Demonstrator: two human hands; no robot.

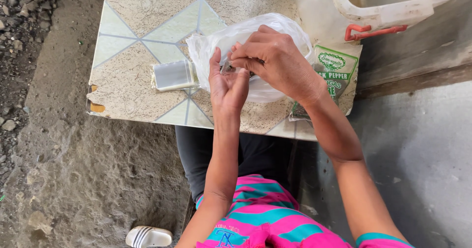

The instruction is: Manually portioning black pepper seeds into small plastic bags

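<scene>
Holding a small clear sachet between them, both hands met over the middle of the desk, directly above a white plastic bag that lay open beneath them. The left hand stood palm-up and half open, fingers raised, with the sachet resting against its fingertips; the right hand came in from the right and above, its fingers curled and pinched shut on the sachet's upper edge. Some dark content showed in the sachet, too small to make out. The sachet lay roughly crosswise between the hands, touching both, so neither was the nearer. A stack of empty clear sachets sat just to the left of the left hand, near the bag's edge and closer to that hand than to the right. A green-printed spice packet lay under the right wrist, beside a white plastic container with a red latch.
</scene>
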